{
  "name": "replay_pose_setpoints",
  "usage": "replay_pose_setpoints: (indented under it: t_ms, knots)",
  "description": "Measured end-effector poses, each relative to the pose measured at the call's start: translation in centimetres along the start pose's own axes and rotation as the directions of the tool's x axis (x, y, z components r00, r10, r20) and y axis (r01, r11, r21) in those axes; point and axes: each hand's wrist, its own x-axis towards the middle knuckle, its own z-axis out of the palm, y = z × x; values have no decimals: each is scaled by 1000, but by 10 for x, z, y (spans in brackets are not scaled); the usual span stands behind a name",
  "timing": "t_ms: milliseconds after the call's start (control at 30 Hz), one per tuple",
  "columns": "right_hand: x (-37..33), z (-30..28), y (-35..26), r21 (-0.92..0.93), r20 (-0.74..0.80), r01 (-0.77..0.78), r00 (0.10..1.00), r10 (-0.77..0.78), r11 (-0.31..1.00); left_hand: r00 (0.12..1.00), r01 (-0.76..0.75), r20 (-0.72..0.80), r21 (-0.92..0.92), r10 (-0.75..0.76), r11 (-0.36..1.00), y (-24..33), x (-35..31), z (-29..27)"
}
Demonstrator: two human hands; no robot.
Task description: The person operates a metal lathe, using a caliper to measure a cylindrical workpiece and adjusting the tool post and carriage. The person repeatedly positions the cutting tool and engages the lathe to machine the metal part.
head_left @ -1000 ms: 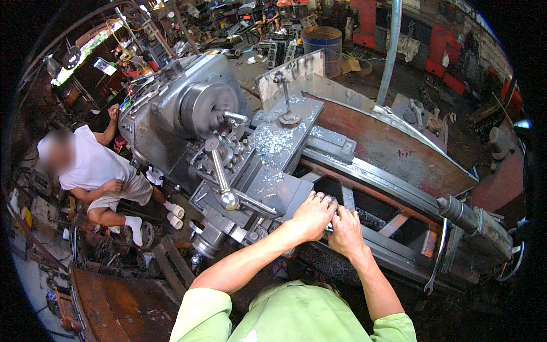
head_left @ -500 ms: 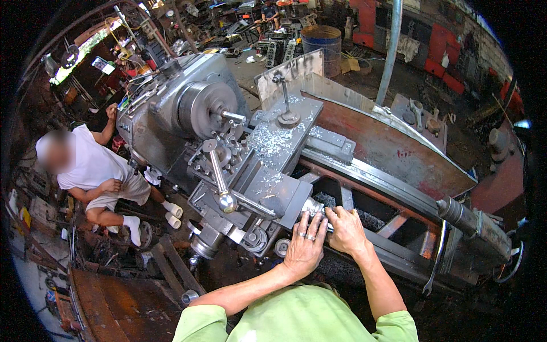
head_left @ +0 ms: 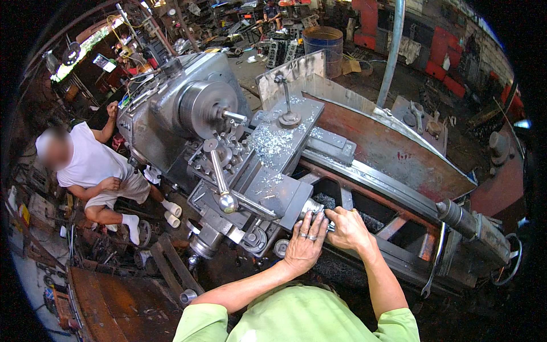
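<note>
Both my hands are at the round metal handwheel [head_left: 311, 208] on the end of the lathe's compound slide [head_left: 285, 199]. My left hand [head_left: 306, 246], with rings on it, lays its fingers together over the wheel's near side; its thumb is hidden. Against the other side, my right hand [head_left: 347, 228] has its fingers curled on the wheel; its exact hold is partly hidden. Farther up-left, the tool post [head_left: 219, 153] carries a long lever with a ball end [head_left: 228, 202]. Behind it is the chuck [head_left: 202, 108], with a short shaft [head_left: 233, 117] sticking out.
Bright metal shavings [head_left: 276, 137] cover the carriage, where a stand with a round base [head_left: 289, 119] sits. The bed rails [head_left: 393, 188] run right to the tailstock [head_left: 473, 225]; a wrench [head_left: 436, 259] hangs there. At left, a person in white [head_left: 94, 159] sits with one hand on the headstock.
My right hand has shifted very slightly on the handwheel. My left hand stays in nearly the same place, and the lathe parts look unchanged.
</note>
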Motion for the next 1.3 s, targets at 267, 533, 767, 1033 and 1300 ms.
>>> replay_pose_setpoints:
  t_ms: [267, 533, 767, 1033, 1300]
  knots:
    - [6, -5, 4, 49, 54, 8, 998, -11, 999, 999, 25, -31, -21, -26, 999, 1, 7, -3]
    - [16, -15, 8, 174, 207, -72, 978, 35, 982, 1000, 6, -27, -25, -7, 1000, -1, 15, -3]
    - [21, -24, 8, 224, 237, -62, 971, 7, 973, 998, -9, -66, 4, 9, 1000, -5, 19, 3]
    - [31, -24, 20, 215, 362, -103, 932, 19, 971, 995, -21, -99, 52, 26, 998, -7, 24, 7]
    - [38, -22, 28, 269, 413, -157, 910, 34, 950, 981, -38, -184, 111, 58, 993, -13, 29, 22]
